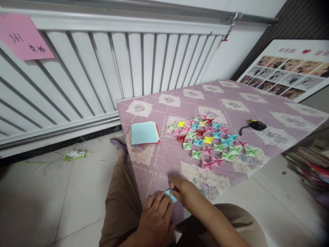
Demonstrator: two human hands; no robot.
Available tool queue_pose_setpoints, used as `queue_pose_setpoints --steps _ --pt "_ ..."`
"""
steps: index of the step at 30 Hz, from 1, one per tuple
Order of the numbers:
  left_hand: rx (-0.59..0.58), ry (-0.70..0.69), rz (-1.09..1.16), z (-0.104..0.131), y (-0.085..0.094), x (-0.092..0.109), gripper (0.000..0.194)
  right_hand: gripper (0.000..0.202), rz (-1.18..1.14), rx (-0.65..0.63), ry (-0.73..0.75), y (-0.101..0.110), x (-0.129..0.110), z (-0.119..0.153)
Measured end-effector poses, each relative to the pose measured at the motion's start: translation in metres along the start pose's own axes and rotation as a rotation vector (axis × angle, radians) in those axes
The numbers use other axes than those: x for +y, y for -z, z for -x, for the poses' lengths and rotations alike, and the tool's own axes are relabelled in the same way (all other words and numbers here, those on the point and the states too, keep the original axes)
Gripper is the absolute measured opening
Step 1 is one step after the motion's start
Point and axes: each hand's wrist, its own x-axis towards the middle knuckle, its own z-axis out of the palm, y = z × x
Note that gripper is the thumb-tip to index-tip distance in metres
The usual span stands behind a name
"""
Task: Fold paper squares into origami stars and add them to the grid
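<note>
Left hand (158,212) laid on blue paper (170,195) near bench (166,161) edge; right hand (183,189), fingers curled, at its other end. Folded shapes (208,140) clustered beyond.

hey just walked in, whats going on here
A person is working a small light-blue piece of paper at the near edge of a table with a mauve floral cloth. The left hand lies on the paper; the right hand has its fingers curled in on its far end. Many small folded paper shapes in pink, green, blue, yellow and red stand grouped farther back, with a stack of square paper sheets, light blue on top, to their left.
</note>
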Motion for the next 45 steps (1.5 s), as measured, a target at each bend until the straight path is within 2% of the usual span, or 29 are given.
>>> queue_pose_setpoints --steps 7,14,18,20,23,26,31,38,45 --pt "0.015 -0.015 -0.005 -0.001 0.003 0.0 0.049 0.007 0.057 -0.011 0.018 0.003 -0.005 0.0" --pt "0.02 0.005 0.029 0.0 0.004 0.001 0.046 0.016 0.203 -0.033 0.062 -0.001 -0.017 0.006" --pt "-0.052 0.029 0.106 -0.004 0.012 0.001 0.049 0.015 0.202 -0.013 0.063 -0.007 -0.013 0.007" --pt "-0.114 0.065 0.173 -0.01 0.021 -0.002 0.045 0.014 0.197 0.001 0.07 -0.007 -0.012 0.008" --pt "-0.186 0.18 0.272 -0.028 0.035 -0.01 0.027 0.014 0.183 0.029 0.081 -0.006 -0.012 0.009" --pt "-0.192 0.282 0.305 -0.05 0.045 -0.019 0.024 0.012 0.16 0.046 0.093 -0.005 -0.014 0.01" --pt "-0.369 0.246 0.199 -0.074 0.05 -0.026 0.014 0.01 0.087 0.081 0.107 -0.006 -0.01 0.011" --pt "-0.414 0.216 0.165 -0.079 0.051 -0.029 0.016 0.015 -0.037 0.113 0.155 -0.001 0.002 0.016" --pt "-0.482 0.178 0.152 -0.084 0.052 -0.033 0.013 0.015 -0.044 0.127 0.186 -0.004 0.008 0.018"
